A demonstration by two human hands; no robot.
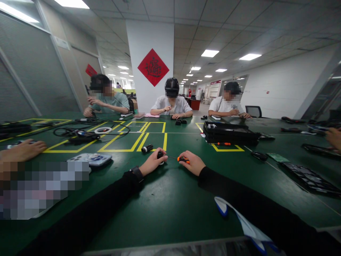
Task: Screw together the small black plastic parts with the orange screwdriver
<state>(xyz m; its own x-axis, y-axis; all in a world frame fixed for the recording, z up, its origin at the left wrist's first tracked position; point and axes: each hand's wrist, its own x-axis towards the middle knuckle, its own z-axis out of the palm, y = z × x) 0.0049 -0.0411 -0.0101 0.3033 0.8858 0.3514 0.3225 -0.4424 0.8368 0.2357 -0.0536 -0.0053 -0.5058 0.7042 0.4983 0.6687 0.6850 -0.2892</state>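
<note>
My left hand (151,163) is closed around a small black rounded part (160,155) just above the green table. A screwdriver (182,159) with an orange and black handle is gripped in my right hand (196,163). Its thin shaft points left toward the black part; whether the tip touches it I cannot tell. Beside my left hand, a short black cylinder (147,148) with a white end lies on its side. My fingers partly cover the held part.
Black trays (230,133) are stacked at the right, with another orange screwdriver (223,144) before them. Dark cables (77,133) and a white ring (103,130) lie left. Blue-and-white scissors-like handles (222,207) are under my right forearm. Co-workers sit opposite; a neighbour's hand (22,151) rests left.
</note>
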